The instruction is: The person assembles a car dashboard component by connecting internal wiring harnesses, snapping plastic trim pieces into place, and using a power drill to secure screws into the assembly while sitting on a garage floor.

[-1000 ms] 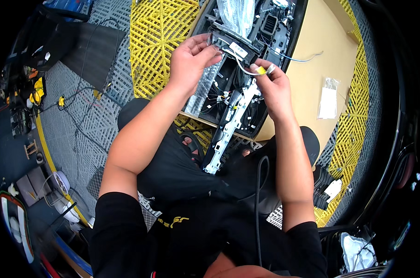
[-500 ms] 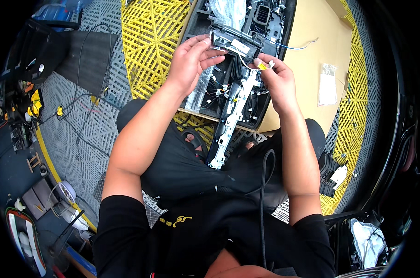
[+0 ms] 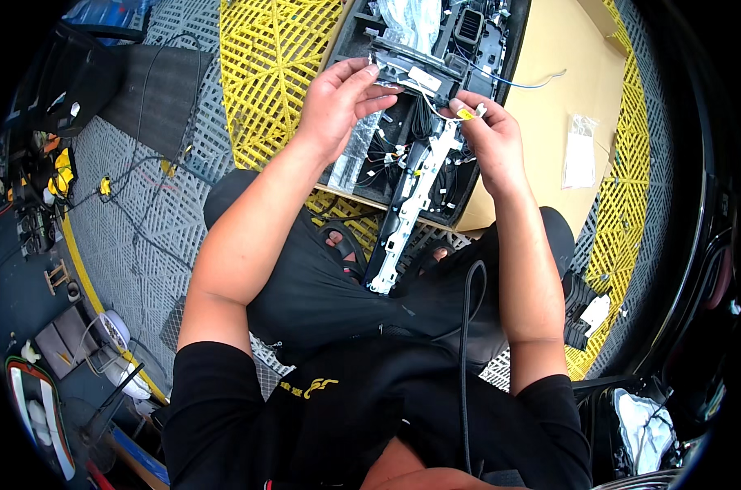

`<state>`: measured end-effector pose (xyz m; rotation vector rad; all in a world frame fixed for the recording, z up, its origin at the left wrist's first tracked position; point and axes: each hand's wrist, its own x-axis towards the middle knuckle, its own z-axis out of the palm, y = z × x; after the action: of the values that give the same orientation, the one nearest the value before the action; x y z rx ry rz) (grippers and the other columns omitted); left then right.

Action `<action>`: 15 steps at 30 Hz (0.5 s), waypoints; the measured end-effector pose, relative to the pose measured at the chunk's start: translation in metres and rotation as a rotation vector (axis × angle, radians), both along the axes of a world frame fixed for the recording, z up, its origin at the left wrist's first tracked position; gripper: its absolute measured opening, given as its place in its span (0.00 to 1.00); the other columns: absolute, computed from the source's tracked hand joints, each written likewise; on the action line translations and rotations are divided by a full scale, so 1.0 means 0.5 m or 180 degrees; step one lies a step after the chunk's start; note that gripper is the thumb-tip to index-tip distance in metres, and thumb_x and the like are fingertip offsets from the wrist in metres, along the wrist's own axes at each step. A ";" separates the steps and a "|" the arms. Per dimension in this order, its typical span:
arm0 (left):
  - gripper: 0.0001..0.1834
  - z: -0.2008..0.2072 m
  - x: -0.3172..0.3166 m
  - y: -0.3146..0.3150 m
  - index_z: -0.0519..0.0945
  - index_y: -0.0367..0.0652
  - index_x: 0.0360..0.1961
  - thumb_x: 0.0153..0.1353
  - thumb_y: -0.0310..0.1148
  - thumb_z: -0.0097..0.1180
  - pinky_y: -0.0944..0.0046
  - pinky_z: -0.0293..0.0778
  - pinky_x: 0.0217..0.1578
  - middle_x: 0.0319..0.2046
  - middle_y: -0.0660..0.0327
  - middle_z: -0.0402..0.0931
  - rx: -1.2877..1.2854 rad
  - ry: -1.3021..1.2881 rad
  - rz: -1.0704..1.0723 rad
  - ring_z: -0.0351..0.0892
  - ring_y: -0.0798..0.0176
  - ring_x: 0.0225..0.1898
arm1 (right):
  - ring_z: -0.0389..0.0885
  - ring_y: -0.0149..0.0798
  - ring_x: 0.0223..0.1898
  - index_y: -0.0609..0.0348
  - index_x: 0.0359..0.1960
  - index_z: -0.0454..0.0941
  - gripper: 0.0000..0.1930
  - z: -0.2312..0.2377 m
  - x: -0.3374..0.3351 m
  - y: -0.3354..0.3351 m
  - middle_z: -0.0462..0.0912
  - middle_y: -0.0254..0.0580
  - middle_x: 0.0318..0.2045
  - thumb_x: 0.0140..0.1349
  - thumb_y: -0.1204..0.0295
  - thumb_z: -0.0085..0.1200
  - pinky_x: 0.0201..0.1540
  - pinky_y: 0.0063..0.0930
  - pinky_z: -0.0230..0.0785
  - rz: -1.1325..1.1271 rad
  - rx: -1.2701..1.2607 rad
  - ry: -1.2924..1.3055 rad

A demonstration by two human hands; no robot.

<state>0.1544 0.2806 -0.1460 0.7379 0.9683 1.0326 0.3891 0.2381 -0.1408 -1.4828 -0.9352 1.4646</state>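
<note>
Sitting over the black panel assembly (image 3: 419, 122), you have both hands up at its far end. Your left hand (image 3: 338, 102) rests on the panel's left edge, fingers curled over a silver-grey module (image 3: 411, 73) near the top; its grip is loose and partly spread, touching the module rather than clamping it. Your right hand (image 3: 489, 139) sits just right of the panel's middle, thumb and forefinger pinched narrow on a small yellow connector (image 3: 466, 114) at the end of a thin white wire (image 3: 431, 106) that runs back toward the module. Below the connector a long pale bracket (image 3: 407, 212) runs down the panel's centre toward your knees, with bundles of thin wiring on either side of it. The panel lies across a tan cardboard sheet (image 3: 558, 65), which extends to its right; a small clear plastic bag (image 3: 580, 151) lies on that sheet, well right of the panel. Left of the panel is yellow grid flooring (image 3: 272, 65), and beyond it grey floor tiles (image 3: 133, 220).
</note>
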 end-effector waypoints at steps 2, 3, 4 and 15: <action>0.14 0.000 -0.001 -0.001 0.75 0.32 0.54 0.76 0.31 0.52 0.58 0.86 0.52 0.49 0.51 0.82 0.0019 0.0023 -0.0019 0.87 0.53 0.50 | 0.85 0.28 0.45 0.68 0.56 0.81 0.20 0.001 0.001 -0.001 0.90 0.41 0.42 0.69 0.66 0.65 0.50 0.22 0.73 0.0023 0.0018 -0.0048; 0.14 0.000 0.000 -0.001 0.75 0.32 0.54 0.76 0.31 0.52 0.59 0.86 0.52 0.49 0.51 0.82 0.0028 0.0034 -0.0029 0.87 0.53 0.50 | 0.85 0.27 0.45 0.68 0.57 0.81 0.20 0.002 0.002 -0.001 0.90 0.41 0.42 0.69 0.66 0.65 0.49 0.22 0.73 0.0028 0.0038 -0.0055; 0.14 0.001 0.001 -0.001 0.75 0.32 0.54 0.76 0.31 0.52 0.59 0.86 0.52 0.49 0.51 0.82 0.0028 0.0046 -0.0024 0.87 0.53 0.50 | 0.85 0.27 0.45 0.67 0.57 0.81 0.20 0.002 0.002 -0.001 0.90 0.41 0.42 0.69 0.66 0.64 0.49 0.21 0.73 0.0034 0.0060 -0.0061; 0.14 0.001 0.006 -0.001 0.75 0.33 0.54 0.75 0.32 0.53 0.59 0.86 0.51 0.49 0.51 0.83 0.0013 0.0072 -0.0047 0.88 0.53 0.50 | 0.82 0.24 0.45 0.66 0.57 0.82 0.19 -0.006 0.010 -0.003 0.89 0.37 0.43 0.70 0.66 0.62 0.49 0.20 0.72 -0.0017 0.0048 0.0055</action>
<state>0.1576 0.2801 -0.1456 0.7605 0.9791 1.0155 0.3939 0.2367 -0.1437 -1.4586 -0.9291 1.4613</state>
